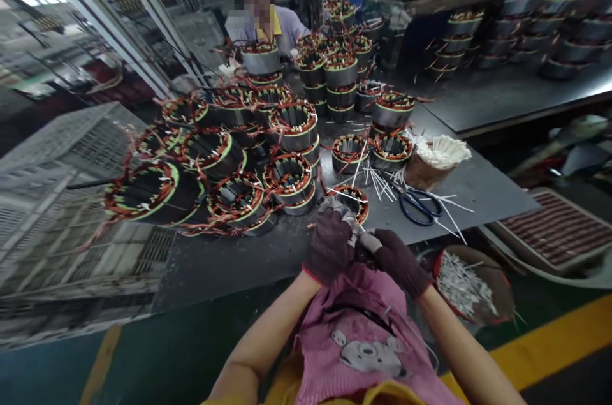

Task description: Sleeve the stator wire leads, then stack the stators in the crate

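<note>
Both hands wear dark gloves with pale fingertips and meet close to my body. My left hand (331,240) is closed, its fingers curled at the near side of a small wound motor stator (356,199) with copper windings. Thin white sticks lie across that stator's top. My right hand (396,259) is closed beside it, the thumb and fingers pinched together at the stator's near edge. What lies between those fingertips is too small to make out. Just beyond stand a stator (350,150) and a bunch of loose white sticks (380,183).
Many stators, including a stacked one (289,178), crowd the table's left. Blue-handled scissors (421,207) lie right, near a brown container of white sticks (433,162). Below the edge sits a bin of white scraps (466,284). A co-worker (287,29) is across the table.
</note>
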Tool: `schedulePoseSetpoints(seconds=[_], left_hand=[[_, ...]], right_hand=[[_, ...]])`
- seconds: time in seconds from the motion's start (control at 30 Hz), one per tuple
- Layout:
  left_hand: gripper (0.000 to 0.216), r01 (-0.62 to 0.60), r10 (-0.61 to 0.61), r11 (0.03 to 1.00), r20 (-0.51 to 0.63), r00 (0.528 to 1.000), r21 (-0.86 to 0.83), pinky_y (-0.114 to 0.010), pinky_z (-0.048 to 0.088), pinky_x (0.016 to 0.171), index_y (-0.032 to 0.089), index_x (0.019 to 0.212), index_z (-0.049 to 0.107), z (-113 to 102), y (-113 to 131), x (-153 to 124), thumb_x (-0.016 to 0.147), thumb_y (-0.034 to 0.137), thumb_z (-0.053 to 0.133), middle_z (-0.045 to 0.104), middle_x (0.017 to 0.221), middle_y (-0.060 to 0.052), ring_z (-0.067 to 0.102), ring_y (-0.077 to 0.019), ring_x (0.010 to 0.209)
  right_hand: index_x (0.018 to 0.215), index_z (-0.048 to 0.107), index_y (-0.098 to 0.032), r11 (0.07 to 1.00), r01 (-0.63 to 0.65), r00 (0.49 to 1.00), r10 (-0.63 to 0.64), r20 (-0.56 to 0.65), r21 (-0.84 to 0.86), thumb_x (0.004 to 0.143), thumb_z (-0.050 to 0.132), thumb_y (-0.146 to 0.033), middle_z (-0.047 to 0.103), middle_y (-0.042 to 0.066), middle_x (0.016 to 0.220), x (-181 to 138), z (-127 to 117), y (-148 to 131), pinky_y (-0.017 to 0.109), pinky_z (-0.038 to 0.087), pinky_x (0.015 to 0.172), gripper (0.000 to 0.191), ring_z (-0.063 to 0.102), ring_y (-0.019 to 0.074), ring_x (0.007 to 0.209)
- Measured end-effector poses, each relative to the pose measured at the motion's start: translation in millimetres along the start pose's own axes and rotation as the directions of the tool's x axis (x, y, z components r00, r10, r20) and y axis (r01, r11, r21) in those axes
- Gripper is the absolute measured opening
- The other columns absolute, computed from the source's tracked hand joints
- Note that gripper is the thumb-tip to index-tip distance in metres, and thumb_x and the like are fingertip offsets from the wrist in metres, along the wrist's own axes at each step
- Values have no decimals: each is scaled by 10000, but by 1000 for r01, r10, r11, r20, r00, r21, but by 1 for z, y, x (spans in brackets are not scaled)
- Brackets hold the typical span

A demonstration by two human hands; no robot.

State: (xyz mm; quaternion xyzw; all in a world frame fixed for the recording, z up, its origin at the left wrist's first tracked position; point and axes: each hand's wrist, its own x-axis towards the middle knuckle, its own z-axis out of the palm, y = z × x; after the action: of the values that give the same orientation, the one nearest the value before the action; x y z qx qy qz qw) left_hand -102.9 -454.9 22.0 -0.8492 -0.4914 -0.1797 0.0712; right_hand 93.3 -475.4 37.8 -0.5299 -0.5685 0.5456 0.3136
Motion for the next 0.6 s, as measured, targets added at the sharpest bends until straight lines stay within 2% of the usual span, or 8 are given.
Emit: schedulePoseSetpoints(seconds=[0.2, 0.3, 0.4, 0.5, 0.6], left_hand=[[257, -26, 26, 1000, -29, 999, 2, -601, 620, 1196, 210, 1120, 809, 2, -1, 3, 872, 262, 849, 797, 1300, -150, 757, -376, 1272], [198, 2, -1, 1000, -58, 998, 14, -589, 643, 1160, 203, 1072, 808, 3, 0, 3, 884, 258, 834, 798, 1272, -162, 766, -378, 1238], [215, -13, 13, 1000, -48, 999, 4, -600, 613, 1202, 198, 1120, 809, 5, 0, 2, 915, 264, 815, 792, 1296, -173, 756, -376, 1266], [254, -13, 13, 1000, -36, 999, -6, -597, 623, 1186, 195, 1160, 800, 8, -1, 1, 917, 267, 819, 783, 1322, -176, 750, -382, 1279], [272, -3, 3, 1000, -107, 994, -6, -579, 657, 1137, 209, 1183, 791, 8, -1, 3, 915, 246, 812, 796, 1272, -157, 767, -372, 1230]], right_hand=[[723, 662, -229, 998, 43, 998, -41, 56, -35, 968, 600, -714, 657, 37, 668, 1, -4, 1, 320, 401, 620, 546, 563, 209, 679], [692, 638, -234, 996, 34, 999, -36, -13, -79, 965, 571, -662, 653, 45, 664, 6, -4, 5, 330, 399, 641, 512, 573, 217, 690], [654, 610, -238, 981, 54, 994, -72, -87, -188, 953, 534, -621, 668, 67, 675, 13, -1, 6, 350, 400, 678, 491, 593, 229, 707], [716, 651, -228, 971, 118, 992, -127, -26, -209, 1001, 493, -600, 736, 77, 763, 12, 0, 10, 352, 438, 726, 495, 646, 242, 767], [754, 680, -226, 966, 127, 992, -125, 20, -227, 1037, 466, -570, 757, 72, 784, 11, -1, 15, 344, 448, 715, 494, 660, 240, 764]])
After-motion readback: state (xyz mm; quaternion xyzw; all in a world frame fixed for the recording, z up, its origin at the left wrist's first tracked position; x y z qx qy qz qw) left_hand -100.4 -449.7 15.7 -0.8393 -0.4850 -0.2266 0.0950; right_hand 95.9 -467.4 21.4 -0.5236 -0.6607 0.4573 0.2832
